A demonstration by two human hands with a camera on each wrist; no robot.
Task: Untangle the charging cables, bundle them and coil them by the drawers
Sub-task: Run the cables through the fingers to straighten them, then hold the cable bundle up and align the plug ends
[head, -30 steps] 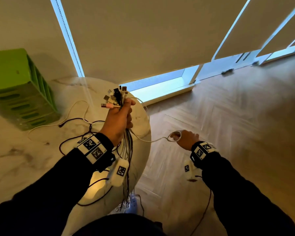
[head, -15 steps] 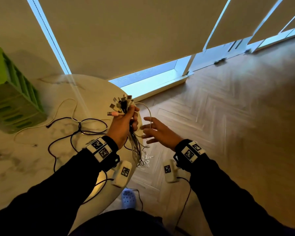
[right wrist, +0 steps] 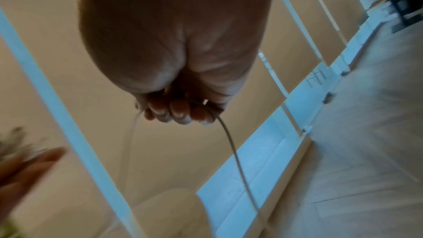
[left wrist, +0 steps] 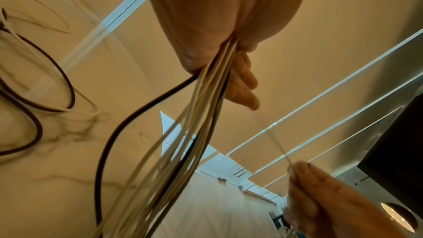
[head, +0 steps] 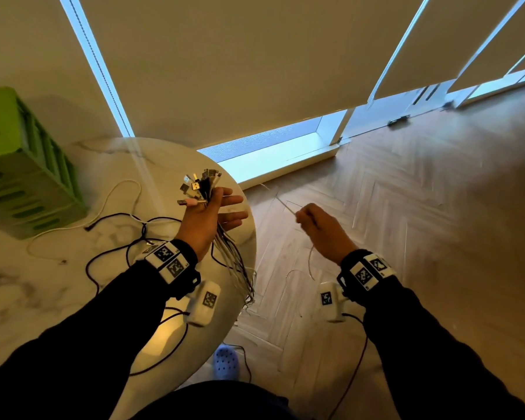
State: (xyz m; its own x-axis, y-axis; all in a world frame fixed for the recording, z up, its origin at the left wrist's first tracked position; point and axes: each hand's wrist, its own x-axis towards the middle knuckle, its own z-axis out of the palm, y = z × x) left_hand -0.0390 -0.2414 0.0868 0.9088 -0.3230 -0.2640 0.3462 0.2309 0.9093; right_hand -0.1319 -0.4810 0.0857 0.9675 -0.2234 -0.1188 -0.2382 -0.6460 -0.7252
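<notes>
Above the near right edge of the round marble table (head: 73, 283), the left hand (head: 203, 219) clamps the bunch of white and black charging cables (head: 234, 262) near their plugs, outer fingers splayed. Out to the right, the right hand (head: 322, 231) curls its fingers round one thin white cable (right wrist: 231, 144). Best to draw it straight out, slowly, keeping the bunch gripped firmly. Far left stand the green plastic drawers (head: 22, 165).

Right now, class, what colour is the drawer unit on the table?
Green; the drawer unit shows best in the head view.
</notes>
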